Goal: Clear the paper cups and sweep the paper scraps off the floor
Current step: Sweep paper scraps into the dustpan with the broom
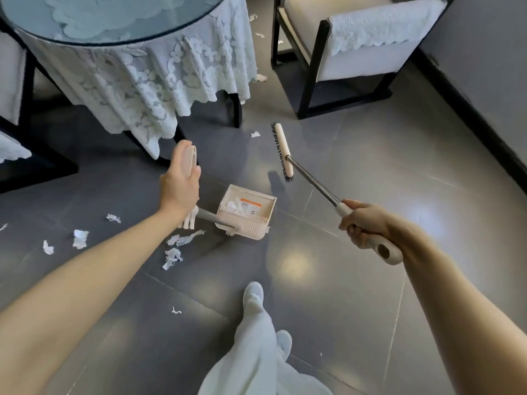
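Paper scraps [174, 252] lie scattered over the dark tiled floor [356, 166], most of them left of the person's feet. A round glass-topped table [114, 29] draped in a white lace cloth stands at the upper left. A dark-framed chair [356, 52] with pale cushions stands at the upper right. More torn bits lie between the two.

The right hand [362, 223] is closed round the pale grip of a broom [282, 151]. Its metal shaft runs down to a cream head with dark bristles, and one small scrap [255, 134] lies just left of that head. The left hand [181, 181] grips the top of the long handle of a beige dustpan [245, 212], which sits near the broom head but apart from it. The pan holds a few white paper pieces beside an orange label, and comb teeth line its near edge.

The scraps are white, crumpled and ragged. The biggest clump lies just beside the pan on its near left. Smaller shreds [80, 238] trail further left, and one tiny curl [176, 310] lies nearer the feet.
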`<state>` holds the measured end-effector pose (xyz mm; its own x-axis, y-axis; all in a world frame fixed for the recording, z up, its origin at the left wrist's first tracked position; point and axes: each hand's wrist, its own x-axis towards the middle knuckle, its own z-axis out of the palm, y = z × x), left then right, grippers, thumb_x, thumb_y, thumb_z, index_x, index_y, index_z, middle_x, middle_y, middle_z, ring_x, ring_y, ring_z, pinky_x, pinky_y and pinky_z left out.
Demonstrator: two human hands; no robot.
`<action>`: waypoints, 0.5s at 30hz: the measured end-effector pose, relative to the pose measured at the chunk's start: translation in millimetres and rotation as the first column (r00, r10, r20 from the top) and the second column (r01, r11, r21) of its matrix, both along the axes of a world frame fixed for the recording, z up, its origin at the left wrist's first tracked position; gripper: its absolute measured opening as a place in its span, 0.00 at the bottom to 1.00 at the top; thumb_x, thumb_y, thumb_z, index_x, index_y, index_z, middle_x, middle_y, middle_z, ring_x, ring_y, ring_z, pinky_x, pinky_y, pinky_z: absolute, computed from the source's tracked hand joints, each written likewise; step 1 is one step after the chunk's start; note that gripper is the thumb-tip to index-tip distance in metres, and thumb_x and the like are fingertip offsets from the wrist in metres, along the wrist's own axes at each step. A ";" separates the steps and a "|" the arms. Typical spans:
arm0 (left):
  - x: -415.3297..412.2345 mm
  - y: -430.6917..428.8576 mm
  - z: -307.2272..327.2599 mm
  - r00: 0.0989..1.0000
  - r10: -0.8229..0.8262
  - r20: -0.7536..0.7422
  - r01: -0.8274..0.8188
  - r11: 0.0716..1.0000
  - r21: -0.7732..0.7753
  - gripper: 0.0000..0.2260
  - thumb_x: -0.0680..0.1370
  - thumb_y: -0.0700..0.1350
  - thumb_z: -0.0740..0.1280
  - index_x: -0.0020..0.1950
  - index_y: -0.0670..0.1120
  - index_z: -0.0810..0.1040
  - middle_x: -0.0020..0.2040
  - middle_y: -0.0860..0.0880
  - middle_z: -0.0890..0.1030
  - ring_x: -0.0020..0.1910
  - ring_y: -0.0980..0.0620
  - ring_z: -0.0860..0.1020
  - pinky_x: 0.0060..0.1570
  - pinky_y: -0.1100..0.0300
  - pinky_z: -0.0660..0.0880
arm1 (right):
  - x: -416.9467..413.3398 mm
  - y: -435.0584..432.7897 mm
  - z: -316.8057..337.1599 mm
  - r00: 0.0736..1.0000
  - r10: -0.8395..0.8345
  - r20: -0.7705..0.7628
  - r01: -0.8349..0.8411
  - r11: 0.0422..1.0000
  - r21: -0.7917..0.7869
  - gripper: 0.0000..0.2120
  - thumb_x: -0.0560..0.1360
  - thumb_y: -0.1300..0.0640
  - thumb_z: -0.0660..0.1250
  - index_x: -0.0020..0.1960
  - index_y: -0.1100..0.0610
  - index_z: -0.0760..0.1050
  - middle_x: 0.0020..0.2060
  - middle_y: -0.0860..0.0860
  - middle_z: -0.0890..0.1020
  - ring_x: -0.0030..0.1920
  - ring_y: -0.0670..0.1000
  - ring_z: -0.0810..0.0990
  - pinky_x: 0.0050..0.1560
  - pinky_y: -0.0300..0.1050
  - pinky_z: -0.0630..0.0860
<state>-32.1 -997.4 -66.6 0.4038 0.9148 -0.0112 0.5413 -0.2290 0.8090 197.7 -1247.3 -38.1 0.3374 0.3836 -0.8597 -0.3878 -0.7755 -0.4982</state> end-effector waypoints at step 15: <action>46.0 98.8 2.5 0.996 -0.079 -0.046 0.077 0.996 -0.040 0.20 0.80 0.39 0.60 0.69 0.57 0.68 0.35 0.52 0.73 0.32 0.47 0.72 0.35 0.53 0.74 | 39.1 160.8 -53.2 0.964 0.151 0.217 -0.140 0.988 -0.062 0.09 0.75 0.71 0.57 0.44 0.59 0.71 0.24 0.54 0.70 0.22 0.50 0.65 0.21 0.37 0.66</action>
